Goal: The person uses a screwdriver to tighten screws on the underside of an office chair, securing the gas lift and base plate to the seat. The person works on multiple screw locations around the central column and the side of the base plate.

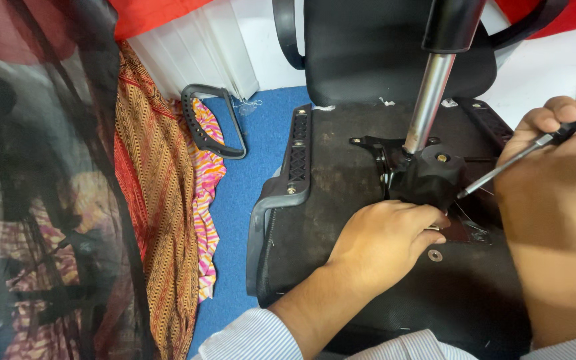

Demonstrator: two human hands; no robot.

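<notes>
Head view looks down on an office chair turned upside down on the blue floor [261,140], so that the underside of its seat [341,193] faces up and the fittings can be reached. The chrome gas column [430,100] stands up from the black mechanism housing [428,177] near the middle of the seat underside, towards its right edge.

The left hand [381,243] lies on the seat underside just below the housing, its fingers curled and pressed against the housing's lower edge, seemingly to steady it.

The right hand [555,187] holds a screwdriver [535,150]; its fingers are wrapped and pinching the black handle, with the thumb up along it. The shaft slants down to the left so that the tip meets the housing's right side, a low angle that suits reaching a fastener there.

One armrest [288,180] is bolted along the seat's left edge. A loose black armrest loop [211,123] lies on the floor beside patterned cloth [168,200], well apart from the hands. A small washer [435,255] rests on the seat underside near the left hand.
</notes>
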